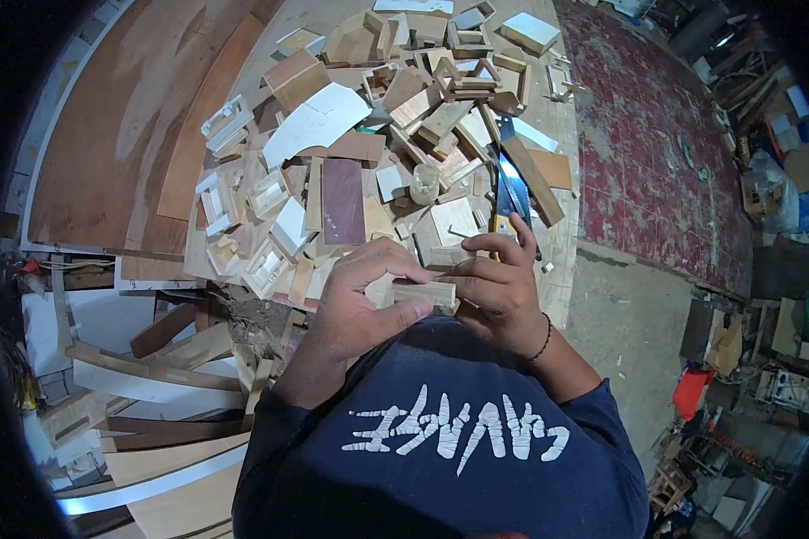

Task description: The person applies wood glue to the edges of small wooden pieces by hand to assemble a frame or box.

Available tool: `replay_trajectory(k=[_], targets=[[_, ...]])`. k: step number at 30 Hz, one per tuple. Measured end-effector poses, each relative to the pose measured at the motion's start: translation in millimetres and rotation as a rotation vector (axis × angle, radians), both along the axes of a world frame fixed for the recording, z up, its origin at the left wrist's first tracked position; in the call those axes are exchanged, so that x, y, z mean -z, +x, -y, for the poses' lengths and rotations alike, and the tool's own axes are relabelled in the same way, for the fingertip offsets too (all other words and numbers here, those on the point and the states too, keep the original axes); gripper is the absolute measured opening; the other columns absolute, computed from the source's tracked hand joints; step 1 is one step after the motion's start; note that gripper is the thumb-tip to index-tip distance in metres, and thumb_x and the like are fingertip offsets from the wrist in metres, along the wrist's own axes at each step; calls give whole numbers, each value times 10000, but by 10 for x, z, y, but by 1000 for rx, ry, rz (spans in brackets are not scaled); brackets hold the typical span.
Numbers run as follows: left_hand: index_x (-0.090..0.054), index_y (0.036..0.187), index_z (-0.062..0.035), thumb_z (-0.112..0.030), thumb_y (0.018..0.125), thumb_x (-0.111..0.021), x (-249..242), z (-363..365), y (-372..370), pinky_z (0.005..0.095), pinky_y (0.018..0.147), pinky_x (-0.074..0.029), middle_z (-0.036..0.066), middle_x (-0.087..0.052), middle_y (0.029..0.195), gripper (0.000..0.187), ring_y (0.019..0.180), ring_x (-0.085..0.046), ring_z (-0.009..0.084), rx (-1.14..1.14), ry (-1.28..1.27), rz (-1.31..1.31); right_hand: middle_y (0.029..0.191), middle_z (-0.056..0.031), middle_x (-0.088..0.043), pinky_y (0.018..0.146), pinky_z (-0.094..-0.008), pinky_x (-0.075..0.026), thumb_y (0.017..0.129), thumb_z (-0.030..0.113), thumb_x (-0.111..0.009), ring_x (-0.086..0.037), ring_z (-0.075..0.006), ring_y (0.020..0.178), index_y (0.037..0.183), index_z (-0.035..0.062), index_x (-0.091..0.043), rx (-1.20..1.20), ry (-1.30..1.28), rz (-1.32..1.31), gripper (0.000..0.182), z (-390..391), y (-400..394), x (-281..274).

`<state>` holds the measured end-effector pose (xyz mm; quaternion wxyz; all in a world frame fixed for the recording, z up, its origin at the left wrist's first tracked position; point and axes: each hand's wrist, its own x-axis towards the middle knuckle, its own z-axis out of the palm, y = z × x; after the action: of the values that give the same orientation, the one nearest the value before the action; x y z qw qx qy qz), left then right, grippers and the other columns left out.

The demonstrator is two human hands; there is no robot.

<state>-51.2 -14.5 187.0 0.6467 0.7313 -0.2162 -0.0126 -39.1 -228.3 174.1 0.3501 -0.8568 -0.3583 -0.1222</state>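
Observation:
A small pale wooden block (425, 293) is held in front of my chest. My left hand (355, 292) grips it, with the thumb along the near side and the fingers over the far side. At the block's right end, my right hand (502, 289) has its lower fingers curled against the wood, while its upper fingers stick out. The right thumb is partly hidden. Just beyond the right fingertips, a handsaw (512, 184) lies among wood pieces. A glass jar (424, 183) and a brownish-purple flat board (342, 202) are also beyond my hands.
The worktable (557, 269) carries a heap of small wooden frames, offcuts and a white curved panel (316, 121). A large plywood sheet (117, 126) is at the left. Curved wooden strips (157, 377) lie at the lower left. Worn red flooring (656, 144) extends at the right.

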Motion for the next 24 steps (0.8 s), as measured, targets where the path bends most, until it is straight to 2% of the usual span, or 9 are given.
replay_trajectory(k=[15,17,24], targets=[[-659,871,-23,-43,684,-744,-9,66,8,267,705,-443,69,-597,840,206,798,-569,139,30,16,-73,779,65,-595,1045,-561,-188,552,145,-767,-559,-175,989,839,196,-679,24,-26,79,304,-63,1,-1],[-657,846,-20,-161,668,-776,6,79,-1,276,705,-412,61,-581,812,256,773,-539,152,-2,-19,-135,777,65,-594,1046,-562,-187,559,146,-764,-559,-174,990,840,196,-681,26,-27,86,297,-67,5,0],[-656,847,-22,-149,670,-765,29,64,6,272,715,-407,60,-573,819,244,790,-535,152,5,-10,-149,771,54,-586,1047,-562,-180,577,143,-752,-561,-174,984,846,196,-684,16,-21,78,283,-75,20,-2]])
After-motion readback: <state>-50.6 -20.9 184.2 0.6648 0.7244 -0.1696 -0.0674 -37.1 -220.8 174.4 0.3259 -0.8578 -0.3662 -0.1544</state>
